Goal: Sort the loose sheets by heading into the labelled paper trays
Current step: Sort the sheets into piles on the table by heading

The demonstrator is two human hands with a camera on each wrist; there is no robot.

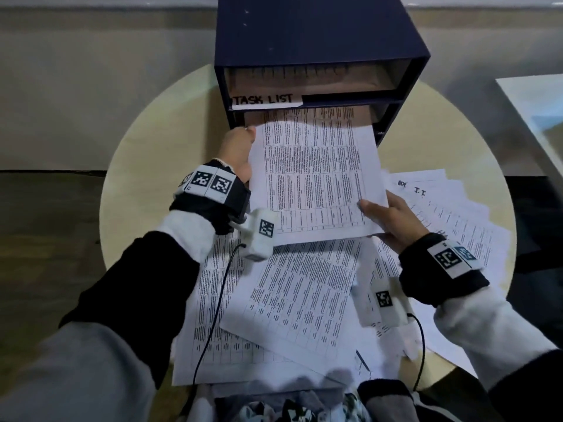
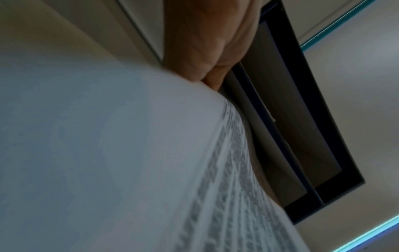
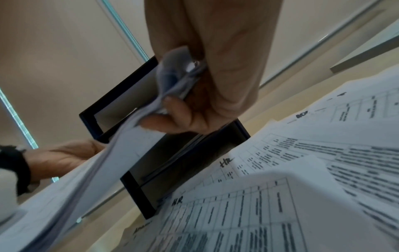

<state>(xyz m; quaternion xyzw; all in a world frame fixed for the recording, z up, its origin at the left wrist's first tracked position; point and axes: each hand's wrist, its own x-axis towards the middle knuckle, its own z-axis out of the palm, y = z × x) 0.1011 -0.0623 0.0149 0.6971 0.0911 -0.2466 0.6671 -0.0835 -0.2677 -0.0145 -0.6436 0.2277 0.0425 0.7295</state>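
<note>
Sorting partway through, by my read. I have a thin bundle of printed sheets (image 1: 313,175) held in both hands, its far end already inside the second slot of the dark blue tray unit (image 1: 316,41), just under the strip labelled "TASK LIST" (image 1: 266,99). Near end is outside the slot, raised over the worktop (image 1: 146,141).

Left hand (image 1: 239,152): at the bundle's left edge, close to the slot mouth; the wrist view shows the fingers curled against the paper edge. Right hand (image 1: 388,219): fingers (image 3: 164,121) pinching the near right corner, thumb on top, seen plainly in the right wrist view.

Top slot: looks to hold something brownish; cannot tell whether sheets are filed there. Lower slots are hidden behind the bundle.

Left to do: a good deal. Loose sheets (image 1: 292,300) lie fanned and overlapping on the worktop, between me and the unit and off to the right. Handwritten headings show on some; "HR" (image 3: 225,162) reads on two in the right wrist view, others too blurred.

Judgement: this bundle nearly filed; most of the pile unsorted.
</note>
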